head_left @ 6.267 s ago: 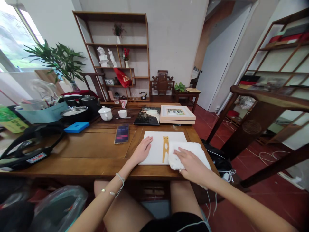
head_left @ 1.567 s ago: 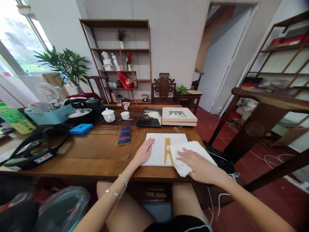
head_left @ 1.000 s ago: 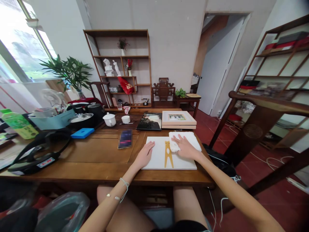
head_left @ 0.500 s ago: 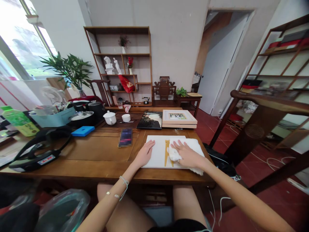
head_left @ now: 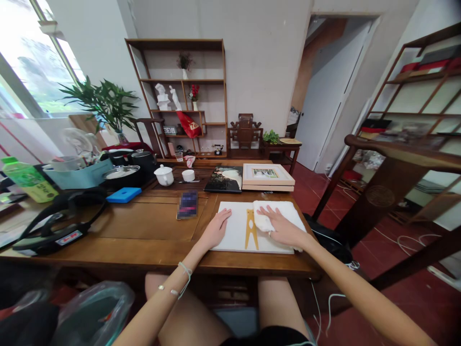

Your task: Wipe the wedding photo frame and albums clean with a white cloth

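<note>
A flat white board (head_left: 235, 238) lies near the front edge of the wooden table, with a yellow two-legged shape like a clothes peg on its middle. My left hand (head_left: 216, 229) rests on the board's left side, fingers stretched out and holding nothing. On the right half sits a folded white cloth (head_left: 288, 211). My right hand (head_left: 284, 227) presses down on this cloth and grips its near-left part, fingers spread over the top and thumb low. The cloth covers much of the board's right side and hides what is beneath it.
Beyond the board are a framed picture (head_left: 268, 175) and a dark picture panel (head_left: 223, 179). A phone (head_left: 187, 205), a lidded white cup (head_left: 163, 176), a blue box (head_left: 124, 195) and a black headset (head_left: 65, 230) lie leftward. A wooden chair (head_left: 382, 192) stands right.
My right hand and the cloth have shifted slightly right, uncovering the right leg of the yellow shape. The cloth's near corner no longer hangs past the board's front edge. My left hand stays put.
</note>
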`<control>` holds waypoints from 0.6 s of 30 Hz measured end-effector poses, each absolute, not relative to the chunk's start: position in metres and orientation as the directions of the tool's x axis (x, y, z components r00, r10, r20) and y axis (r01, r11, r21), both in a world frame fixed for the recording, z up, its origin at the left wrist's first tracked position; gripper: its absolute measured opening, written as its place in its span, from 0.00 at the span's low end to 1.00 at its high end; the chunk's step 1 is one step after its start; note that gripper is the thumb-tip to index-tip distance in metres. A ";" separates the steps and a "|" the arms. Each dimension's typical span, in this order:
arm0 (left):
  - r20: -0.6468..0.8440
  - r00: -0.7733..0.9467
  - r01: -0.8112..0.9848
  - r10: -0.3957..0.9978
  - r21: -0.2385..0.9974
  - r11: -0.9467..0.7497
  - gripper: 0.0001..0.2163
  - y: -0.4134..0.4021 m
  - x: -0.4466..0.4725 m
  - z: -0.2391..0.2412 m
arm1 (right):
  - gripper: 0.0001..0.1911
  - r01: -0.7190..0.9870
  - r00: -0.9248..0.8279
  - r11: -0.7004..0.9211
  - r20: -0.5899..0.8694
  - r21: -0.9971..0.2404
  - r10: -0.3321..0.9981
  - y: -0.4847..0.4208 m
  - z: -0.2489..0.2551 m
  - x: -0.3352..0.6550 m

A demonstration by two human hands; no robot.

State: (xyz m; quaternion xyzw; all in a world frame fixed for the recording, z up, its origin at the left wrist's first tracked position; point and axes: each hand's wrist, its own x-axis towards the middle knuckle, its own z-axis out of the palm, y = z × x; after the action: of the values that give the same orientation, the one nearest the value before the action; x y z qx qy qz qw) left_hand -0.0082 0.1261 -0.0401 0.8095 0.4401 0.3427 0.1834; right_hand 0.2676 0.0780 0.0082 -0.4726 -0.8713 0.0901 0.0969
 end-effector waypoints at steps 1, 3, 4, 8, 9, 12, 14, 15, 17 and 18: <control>0.393 0.375 0.585 0.839 0.601 -0.544 0.19 0.126 -0.008 -0.040 | 0.42 0.798 -0.548 0.550 0.082 -0.248 0.832 0.061 0.008 0.266; 0.393 0.369 0.584 0.842 0.606 -0.539 0.19 0.125 -0.008 -0.039 | 0.45 0.789 -0.569 0.565 0.060 -0.241 0.820 0.027 0.012 0.262; 0.391 0.371 0.586 0.842 0.605 -0.539 0.19 0.125 -0.008 -0.039 | 0.47 0.789 -0.575 0.567 0.042 -0.235 0.817 0.013 0.015 0.260; 0.364 0.403 0.613 0.839 0.573 -0.543 0.20 0.123 -0.008 -0.036 | 0.46 0.796 -0.577 0.561 -0.008 -0.228 0.817 -0.006 0.030 0.254; 0.357 0.410 0.619 0.839 0.567 -0.544 0.20 0.123 -0.009 -0.036 | 0.44 0.803 -0.566 0.549 -0.010 -0.231 0.824 0.001 0.032 0.253; 0.352 0.416 0.619 0.838 0.565 -0.545 0.20 0.123 -0.009 -0.036 | 0.40 0.842 -0.499 0.484 -0.003 -0.238 0.866 0.044 0.033 0.250; 0.354 0.417 0.616 0.837 0.568 -0.546 0.20 0.124 -0.009 -0.037 | 0.38 0.871 -0.444 0.432 0.005 -0.234 0.896 0.078 0.033 0.248; 0.354 0.417 0.615 0.837 0.569 -0.546 0.20 0.125 -0.010 -0.037 | 0.37 0.884 -0.416 0.406 0.006 -0.233 0.909 0.093 0.033 0.246; 0.354 0.415 0.612 0.838 0.574 -0.545 0.20 0.125 -0.010 -0.037 | 0.35 0.904 -0.367 0.355 -0.006 -0.237 0.930 0.117 0.036 0.241; 0.356 0.413 0.609 0.839 0.576 -0.544 0.20 0.125 -0.010 -0.037 | 0.34 0.911 -0.347 0.334 -0.013 -0.242 0.938 0.124 0.037 0.238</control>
State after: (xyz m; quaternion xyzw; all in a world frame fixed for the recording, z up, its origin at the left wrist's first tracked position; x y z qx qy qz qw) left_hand -0.0100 0.1252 -0.0373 0.8205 0.4412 0.3147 0.1820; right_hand 0.2379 0.1240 0.0373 -0.5676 -0.8142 0.1037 0.0641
